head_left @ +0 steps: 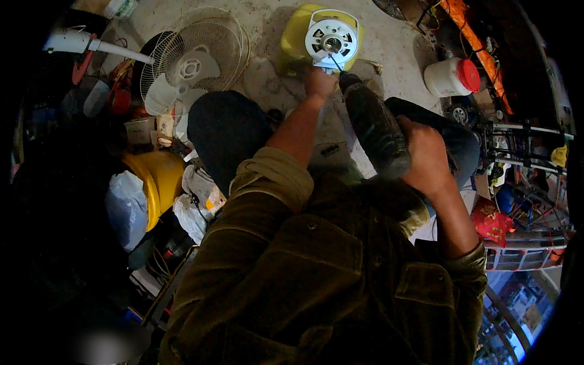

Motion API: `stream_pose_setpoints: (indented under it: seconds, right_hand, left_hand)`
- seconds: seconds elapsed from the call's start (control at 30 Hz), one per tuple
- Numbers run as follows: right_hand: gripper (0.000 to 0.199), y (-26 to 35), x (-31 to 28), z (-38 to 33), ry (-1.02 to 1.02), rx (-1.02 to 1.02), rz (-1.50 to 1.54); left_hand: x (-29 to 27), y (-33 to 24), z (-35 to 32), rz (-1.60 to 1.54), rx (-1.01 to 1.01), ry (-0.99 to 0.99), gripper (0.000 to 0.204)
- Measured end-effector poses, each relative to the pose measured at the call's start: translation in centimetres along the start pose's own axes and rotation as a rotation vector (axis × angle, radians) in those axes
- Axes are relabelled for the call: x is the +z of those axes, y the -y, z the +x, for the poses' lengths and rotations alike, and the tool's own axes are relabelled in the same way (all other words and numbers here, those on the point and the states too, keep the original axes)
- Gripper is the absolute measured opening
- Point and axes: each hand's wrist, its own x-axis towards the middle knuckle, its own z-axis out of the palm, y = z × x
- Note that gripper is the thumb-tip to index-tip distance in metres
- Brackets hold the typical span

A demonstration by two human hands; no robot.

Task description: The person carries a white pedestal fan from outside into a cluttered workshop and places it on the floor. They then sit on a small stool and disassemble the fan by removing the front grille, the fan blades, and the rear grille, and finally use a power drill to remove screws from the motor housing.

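My right hand (427, 155) is wrapped around the grip of a dark power drill (374, 125), which points away from me. Its long thin bit reaches the lower part of a round white fan motor housing (316, 35) with dark vent slots, a metal centre and a carrying-handle-like loop at its top. At the housing's lower edge, my left hand (320, 84) grips it, with the fingertips partly hidden. The housing rests against a yellow plastic container (291, 50) on the floor between and beyond my knees.
White fan blades (202, 67) lie with a round wire guard (234, 30) at the far left. A white tub (441, 78) with a red lid stands at the right. Nearer left are a yellow bucket (167, 176) and plastic bags; a metal rack (526, 146) is at the right.
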Motion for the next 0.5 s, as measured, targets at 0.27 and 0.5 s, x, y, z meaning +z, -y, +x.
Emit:
stream_pose_setpoints:
  seconds: [0.27, 0.5]
  right_hand:
    - [0.034, -0.1, 0.1, -1.4, -0.02, 0.055, 0.048]
    - [0.039, -1.0, 0.2, -4.2, -0.097, 0.097, 0.2]
  left_hand:
    - [-0.2, -0.5, -0.7, 0.295, 0.071, 0.053, 0.065]
    - [-5.5, -5.9, -4.9, 0.144, -0.251, 0.178, 0.054]
